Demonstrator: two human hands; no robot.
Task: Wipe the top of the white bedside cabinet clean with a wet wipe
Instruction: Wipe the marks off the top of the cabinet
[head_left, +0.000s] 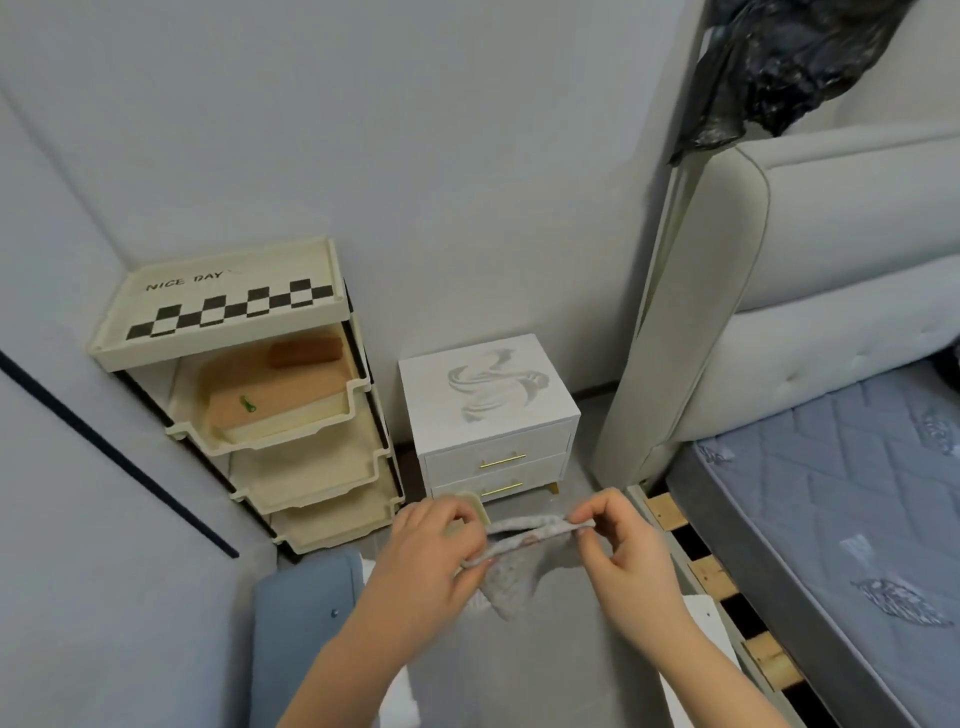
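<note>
Soft, even indoor light with a cool bluish-grey cast — no hard shadows and no glare anywhere. The wall (415, 130) reads flat and uniform. Wide-angle distortion bows straight lines near the edges; the headboard (727, 312) leans and curves strongly. Detail is slightly soft overall — the left hand (431, 551) and right hand (623, 551) show mild blur.

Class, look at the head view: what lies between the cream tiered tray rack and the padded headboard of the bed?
The white bedside cabinet stands between the tray rack and the headboard, against the wall, with bare floor on either side. The head view shows this.
</note>
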